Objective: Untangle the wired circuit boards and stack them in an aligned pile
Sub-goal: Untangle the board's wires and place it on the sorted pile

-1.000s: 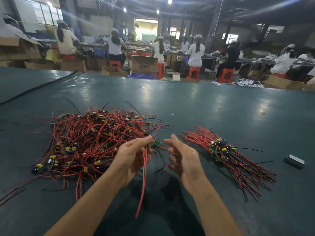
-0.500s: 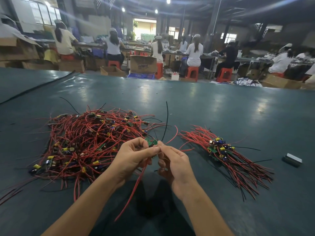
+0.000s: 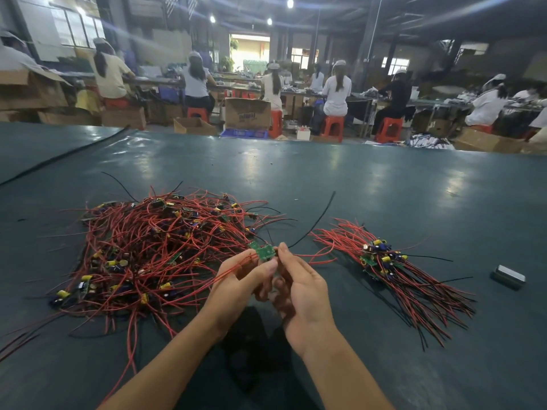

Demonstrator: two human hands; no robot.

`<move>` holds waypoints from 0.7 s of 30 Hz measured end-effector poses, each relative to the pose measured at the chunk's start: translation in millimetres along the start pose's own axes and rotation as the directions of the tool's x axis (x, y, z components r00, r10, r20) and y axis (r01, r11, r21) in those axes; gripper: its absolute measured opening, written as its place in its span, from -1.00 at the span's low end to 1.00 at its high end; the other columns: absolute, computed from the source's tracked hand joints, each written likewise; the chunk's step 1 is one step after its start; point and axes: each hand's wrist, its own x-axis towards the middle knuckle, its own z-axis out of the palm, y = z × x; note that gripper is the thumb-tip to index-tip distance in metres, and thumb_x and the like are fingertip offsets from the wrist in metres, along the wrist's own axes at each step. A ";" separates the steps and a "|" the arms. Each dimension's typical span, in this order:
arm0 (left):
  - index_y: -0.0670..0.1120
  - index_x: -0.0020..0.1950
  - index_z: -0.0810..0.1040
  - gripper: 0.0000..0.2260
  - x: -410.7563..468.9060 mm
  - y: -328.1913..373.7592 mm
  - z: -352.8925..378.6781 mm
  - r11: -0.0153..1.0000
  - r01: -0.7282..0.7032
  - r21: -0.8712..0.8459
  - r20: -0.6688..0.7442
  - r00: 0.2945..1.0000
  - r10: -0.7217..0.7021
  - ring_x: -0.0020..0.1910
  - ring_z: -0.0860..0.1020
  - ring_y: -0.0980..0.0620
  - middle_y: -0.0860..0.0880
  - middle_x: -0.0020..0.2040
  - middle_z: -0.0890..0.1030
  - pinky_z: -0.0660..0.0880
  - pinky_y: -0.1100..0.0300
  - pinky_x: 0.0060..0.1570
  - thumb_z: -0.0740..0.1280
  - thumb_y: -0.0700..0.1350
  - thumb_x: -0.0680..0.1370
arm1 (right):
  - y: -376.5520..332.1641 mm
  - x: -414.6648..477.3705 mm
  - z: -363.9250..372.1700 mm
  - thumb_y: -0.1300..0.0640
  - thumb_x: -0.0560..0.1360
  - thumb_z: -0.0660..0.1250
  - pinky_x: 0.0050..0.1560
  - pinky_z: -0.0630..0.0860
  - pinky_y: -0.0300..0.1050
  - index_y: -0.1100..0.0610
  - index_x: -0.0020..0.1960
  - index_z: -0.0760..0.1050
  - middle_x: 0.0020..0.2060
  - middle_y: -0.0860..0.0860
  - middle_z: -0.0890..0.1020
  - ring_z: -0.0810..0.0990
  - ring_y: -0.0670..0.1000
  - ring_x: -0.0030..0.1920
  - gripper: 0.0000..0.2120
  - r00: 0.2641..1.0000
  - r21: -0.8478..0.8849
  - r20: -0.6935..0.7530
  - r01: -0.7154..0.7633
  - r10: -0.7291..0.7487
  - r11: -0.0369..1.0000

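Observation:
A big tangle of red-wired circuit boards covers the left of the dark green table. A smaller aligned pile of boards lies to the right, its wires fanning toward me. Between them, a small green circuit board is held above the table. My left hand pinches its left side with red wires running across the fingers. My right hand pinches its right end, where a black wire and a red wire stick out to the right.
A small grey metal box lies on the table at the far right. A black cable runs along the far left. Beyond the table edge, people sit on red stools among cardboard boxes.
My hands came together on the single board and lifted it slightly. The black wire swung from upright to leaning right, and the red wires that hung below my left hand now lie across it.

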 end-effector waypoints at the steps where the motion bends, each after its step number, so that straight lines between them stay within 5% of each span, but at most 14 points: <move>1: -0.01 -0.09 0.68 -0.70 0.0 0.6 0.9 0.999 -0.040 0.019 -0.022 0.999 0.041 -0.11 0.69 -0.06 -0.10 -0.14 0.70 0.61 0.15 -0.13 0.45 0.20 0.38 | 1.4 -1.8 1.8 0.07 0.32 0.50 -0.40 0.59 -0.16 0.16 -0.26 0.69 -0.27 0.13 0.71 0.66 0.02 -0.36 -0.85 1.000 -0.007 0.011 0.005 -0.005 1.000; 4: -0.01 -0.15 0.70 -0.74 1.6 1.5 4.0 0.994 -0.107 -0.003 -0.089 0.990 0.106 -0.21 0.67 0.00 -0.07 -0.21 0.70 0.58 0.24 -0.22 0.43 0.17 0.43 | 6.2 -7.5 6.8 0.12 0.34 0.49 -0.33 0.61 -0.17 0.12 -0.28 0.71 -0.23 0.11 0.73 0.70 0.01 -0.27 -0.92 0.999 -0.015 0.029 0.032 -0.032 0.999; 9: -0.04 -0.20 0.71 -0.81 2.5 -0.1 2.8 0.984 0.003 -0.180 -0.146 0.989 -0.029 -0.22 0.69 -0.03 -0.11 -0.21 0.71 0.57 0.24 -0.28 0.47 0.07 0.39 | 5.8 -8.9 11.2 0.19 0.51 0.41 -0.35 0.60 -0.18 0.12 -0.15 0.66 -0.20 0.09 0.72 0.68 0.00 -0.29 -0.91 0.999 0.051 0.031 0.008 -0.010 0.999; 13: -0.01 -0.50 0.42 -0.68 6.9 4.0 1.5 0.973 -0.037 -0.226 -0.215 0.977 -0.013 -0.54 0.40 0.05 -0.03 -0.51 0.42 0.39 0.27 -0.49 0.42 0.04 0.38 | -4.5 -2.0 5.0 0.13 0.53 0.39 -0.58 0.33 -0.30 0.09 -0.14 0.57 -0.36 -0.02 0.66 0.45 -0.12 -0.53 -0.92 0.999 0.095 -0.047 0.006 -0.001 0.995; 21: 0.01 -0.48 0.45 -0.68 7.0 1.1 1.1 0.993 -0.099 -0.071 -0.185 0.979 0.085 -0.51 0.40 0.07 0.00 -0.50 0.43 0.40 0.27 -0.44 0.37 0.02 0.46 | -2.3 -1.9 2.0 0.14 0.47 0.46 -0.54 0.36 -0.28 0.09 -0.18 0.59 -0.36 -0.04 0.65 0.49 -0.11 -0.49 -0.92 0.998 0.055 -0.058 0.029 -0.026 0.998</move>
